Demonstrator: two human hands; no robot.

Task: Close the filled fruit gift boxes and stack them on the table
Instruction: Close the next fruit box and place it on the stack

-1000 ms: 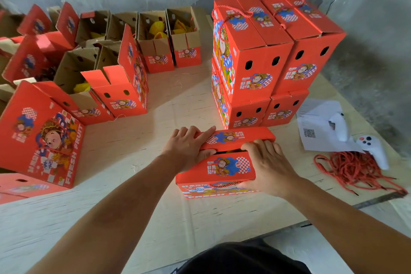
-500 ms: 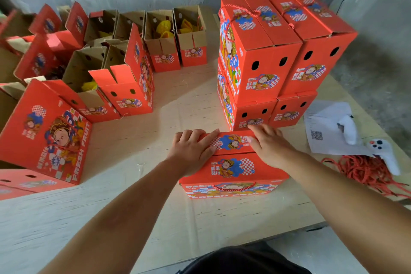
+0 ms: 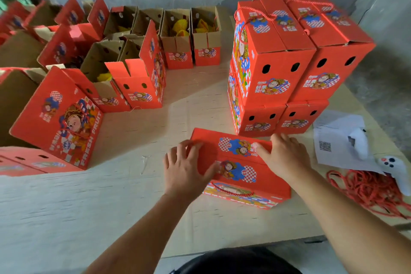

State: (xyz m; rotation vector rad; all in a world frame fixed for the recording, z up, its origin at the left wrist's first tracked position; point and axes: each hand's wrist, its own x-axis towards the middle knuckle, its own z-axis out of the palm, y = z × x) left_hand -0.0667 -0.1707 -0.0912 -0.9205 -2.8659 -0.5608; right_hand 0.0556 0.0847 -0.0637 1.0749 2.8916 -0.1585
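A red fruit gift box [image 3: 239, 167] stands on the plywood table [image 3: 111, 202] just in front of me, its two top flaps folded down flat. My left hand [image 3: 185, 168] lies spread on the box's left end, fingers over the top. My right hand [image 3: 282, 155] presses flat on the far flap at the right end. Behind it rises a stack of closed red boxes [image 3: 287, 62], two levels high. Open boxes [image 3: 191, 38] holding yellow-netted fruit stand at the back and left.
Sheets of paper with a QR code [image 3: 333, 140], a white controller [image 3: 398, 171] and a heap of red cord [image 3: 367, 191] lie at the right. A large open box [image 3: 60, 118] leans at the left. The table's front edge runs just below my arms.
The far flap has come down flat, and the box top is shut. My right hand slid from the near flap to the far right end. My view shifted slightly.
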